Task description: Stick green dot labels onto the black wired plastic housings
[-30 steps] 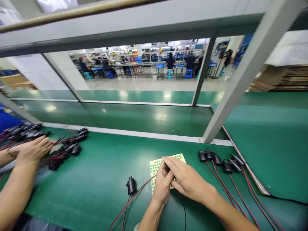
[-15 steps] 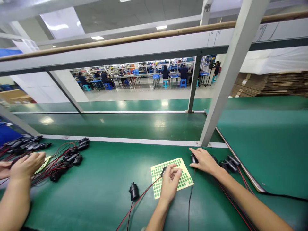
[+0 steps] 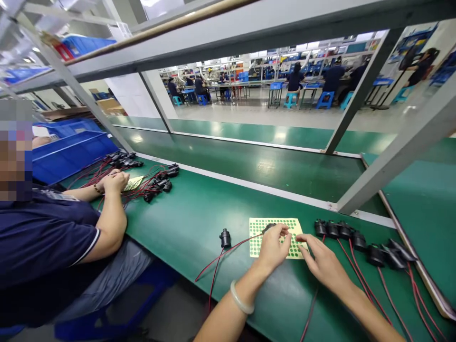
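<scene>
A pale yellow sheet of round green stickers (image 3: 255, 248) lies on the green table. My left hand (image 3: 273, 248) is over it with fingers curled, around a small black pump (image 3: 268, 228) that is partly hidden behind the knuckles; its red wire trails left. My right hand (image 3: 318, 259) hovers at the sheet's right edge, thumb and forefinger apart, holding nothing I can see. Left of the sheet another black pump (image 3: 225, 238) stands upright. To the right, a row of several black pumps (image 3: 332, 230) stands with red wires hanging toward me.
A co-worker (image 3: 46, 237) sits at my left, hands together near a pile of wired pumps (image 3: 162, 184) and another sticker sheet (image 3: 133, 183). Blue bins (image 3: 67, 154) stand beyond. A slanted white post (image 3: 399, 152) and a metal rail (image 3: 406, 232) border the work area at right.
The view has swung left, bringing the co-worker into sight. My right hand has left the pump in the right-hand row and moved to the sheet, close to my left hand.
</scene>
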`<state>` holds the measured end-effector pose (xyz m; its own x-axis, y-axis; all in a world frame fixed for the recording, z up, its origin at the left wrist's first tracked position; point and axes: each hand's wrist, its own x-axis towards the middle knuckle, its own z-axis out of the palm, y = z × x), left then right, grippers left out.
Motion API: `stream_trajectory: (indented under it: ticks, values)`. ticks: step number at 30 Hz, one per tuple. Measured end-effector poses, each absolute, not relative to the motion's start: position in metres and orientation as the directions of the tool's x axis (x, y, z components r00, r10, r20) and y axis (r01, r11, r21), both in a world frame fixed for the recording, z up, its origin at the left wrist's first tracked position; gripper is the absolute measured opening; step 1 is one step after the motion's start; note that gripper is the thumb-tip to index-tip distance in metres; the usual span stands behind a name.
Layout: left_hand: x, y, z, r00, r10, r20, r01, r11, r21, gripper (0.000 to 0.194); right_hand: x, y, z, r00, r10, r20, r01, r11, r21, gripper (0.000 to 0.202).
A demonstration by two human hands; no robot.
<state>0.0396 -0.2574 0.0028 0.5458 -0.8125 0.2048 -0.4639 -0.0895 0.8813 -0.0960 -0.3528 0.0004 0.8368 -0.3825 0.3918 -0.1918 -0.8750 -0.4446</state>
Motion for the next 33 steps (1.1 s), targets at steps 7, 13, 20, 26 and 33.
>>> stream_trajectory:
  ticks: [7, 13, 20, 26, 33]
  values:
    - [0.041, -0.252, -0.006, 0.293, -0.937, 0.190, -0.727, -0.089, 0.681, 0.028, -0.094, -0.357, -0.022, 0.752, -0.552, 0.361, -0.379, -0.809, -0.449, 0.019]
    - [0.030, -0.252, -0.010, 0.152, -0.983, 0.104, -0.844, -0.075, 0.531, 0.030, -0.114, -0.356, -0.031, 0.759, -0.552, 0.345, -0.409, -0.816, -0.407, 0.020]
    - [0.029, -0.254, -0.016, 0.138, -0.985, 0.107, -0.856, -0.064, 0.513, 0.025, -0.116, -0.353, -0.038, 0.780, -0.519, 0.349, -0.393, -0.841, -0.372, 0.023]
    - [0.027, -0.254, -0.015, 0.145, -0.985, 0.098, -0.848, -0.073, 0.525, 0.022, -0.117, -0.350, -0.042, 0.789, -0.493, 0.365, -0.383, -0.861, -0.335, 0.023]
    - [0.022, -0.254, -0.013, 0.175, -0.982, 0.068, -0.854, -0.117, 0.507, 0.023, -0.115, -0.350, -0.046, 0.801, -0.475, 0.364, -0.383, -0.874, -0.298, 0.025]
